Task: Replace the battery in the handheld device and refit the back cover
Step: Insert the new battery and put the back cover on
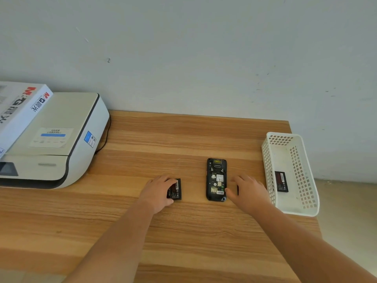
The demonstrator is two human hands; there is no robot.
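The left hand (158, 193) covers the nine-o'clock half of a black battery (175, 189). At three o'clock, the right hand (250, 190) hides nearly all of a dark object; only a sliver shows. Label print is too small to read. The printer (55, 139) runs off the nine-o'clock edge.

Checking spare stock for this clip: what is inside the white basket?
One black battery with a red label lies on the floor of the white basket. The near wall hides little; nothing else shows inside.
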